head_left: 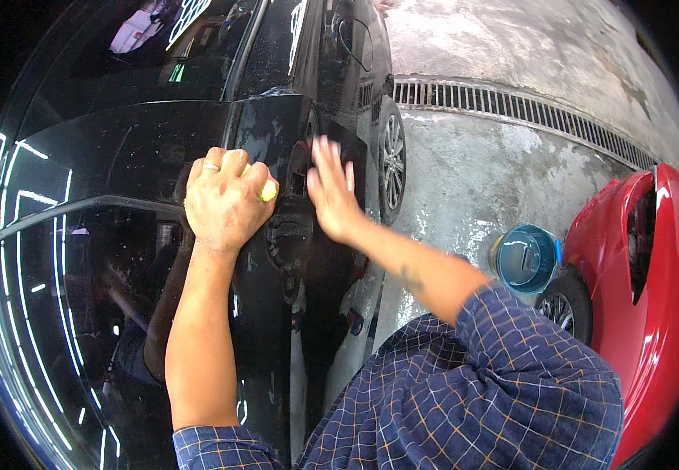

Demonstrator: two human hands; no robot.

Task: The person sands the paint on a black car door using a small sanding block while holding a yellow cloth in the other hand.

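1. Up against the black car [143, 149], on its glossy wet panel, we've got our left hand [226, 202] curled into a fist over a yellow sponge [268, 190]. The grip is tight around it, and only a small yellow corner pokes out on the side toward the car's wheel.
2. Our right hand [331, 192] is just beside the left one, on the wheel side. It's flat and spread open with nothing in it, fingers pointing up along the car's body. It's a bit blurred, so we can't tell if the palm actually touches the paint.
3. Both forearms run up from our blue checked shirt sleeves [480, 384].
4. The car's alloy wheel [392, 153] sits just past the right hand, on wet concrete floor [472, 172].
5. Further out from the car there's a long drain grate [512, 106], a blue bucket [526, 257] and a red car [645, 266] beside the bucket.
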